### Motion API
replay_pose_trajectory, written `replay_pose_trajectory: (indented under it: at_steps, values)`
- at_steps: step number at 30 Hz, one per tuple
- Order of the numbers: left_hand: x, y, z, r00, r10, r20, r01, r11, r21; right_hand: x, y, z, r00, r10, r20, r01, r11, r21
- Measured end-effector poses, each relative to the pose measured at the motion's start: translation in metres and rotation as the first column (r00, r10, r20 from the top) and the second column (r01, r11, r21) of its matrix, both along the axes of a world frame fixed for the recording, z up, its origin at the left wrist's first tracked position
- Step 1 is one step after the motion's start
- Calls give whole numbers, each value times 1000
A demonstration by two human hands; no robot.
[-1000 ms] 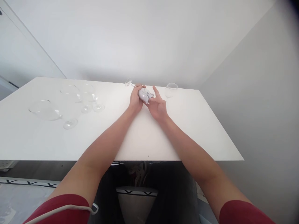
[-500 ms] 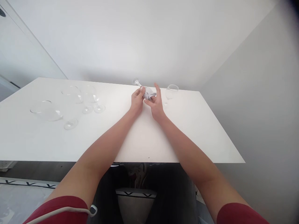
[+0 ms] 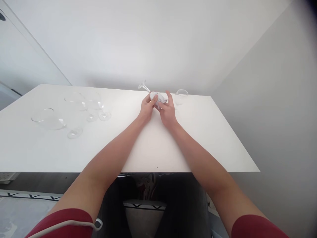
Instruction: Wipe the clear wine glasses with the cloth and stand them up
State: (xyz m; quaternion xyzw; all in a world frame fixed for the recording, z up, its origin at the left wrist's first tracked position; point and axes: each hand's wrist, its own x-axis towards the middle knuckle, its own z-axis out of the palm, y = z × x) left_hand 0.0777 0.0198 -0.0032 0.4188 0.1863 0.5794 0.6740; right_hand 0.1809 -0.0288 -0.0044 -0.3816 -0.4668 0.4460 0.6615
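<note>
A clear wine glass is held tilted above the far side of the table, its foot up to the left and its bowl towards my right hand. My left hand is closed round the bowl near the stem, thumb on top. A pale patterned cloth is bunched at the bowl; I cannot tell whether it lies around the glass or partly inside. My right hand grips the cloth at the rim end, its thumb pressed on it and its index finger raised. The rim is hidden.
Several clear wine glasses stand on the white table: a large glass and two smaller ones at left, and one glass close beyond my right hand. A wall rises behind the table.
The glass has turned a little in my hands, its foot now tipped differently. My right thumb and fingers have closed in on the cloth, and my left thumb has shifted onto it.
</note>
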Motion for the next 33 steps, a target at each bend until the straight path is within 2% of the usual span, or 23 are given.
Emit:
replay_pose_trajectory:
  at_steps: [3,6,8,11,13,15,17,20,24,26,29,33]
  values:
    - [-2,0,4,995,-50,86,48,999,20,2,-3,3,992,68,-110,-68,998,4]
    - [-3,-1,8,974,-74,215,91,993,-71,-5,-7,5,996,75,-44,-72,995,74]
    - [-3,-2,9,963,-56,265,98,984,-146,-11,-9,6,996,13,91,-25,991,132]
    - [-5,-2,9,974,-42,221,87,976,-197,-15,-11,6,940,-109,323,44,978,203]
    - [-6,-1,8,984,-43,173,76,979,-189,-14,-12,7,915,-158,372,75,971,228]
    - [-7,-2,9,988,-52,143,73,987,-146,-14,-14,7,914,-228,334,142,954,265]
    - [-7,-3,10,990,-86,109,96,992,-87,-14,-16,8,883,-361,299,262,909,326]
    - [-8,-6,11,977,-200,74,205,977,-56,-16,-19,11,767,-574,288,432,793,428]
    - [-14,-8,16,943,-295,157,314,942,-116,-17,-21,14,652,-699,293,490,683,541]
    - [-19,-10,20,930,-296,220,334,928,-163,-16,-22,15,634,-718,288,475,655,588]
    - [-24,-9,26,907,-334,258,388,899,-201,-13,-25,17,652,-717,245,474,639,606]
    - [-27,-4,24,848,-494,193,528,815,-237,-4,-28,23,665,-728,168,553,631,544]
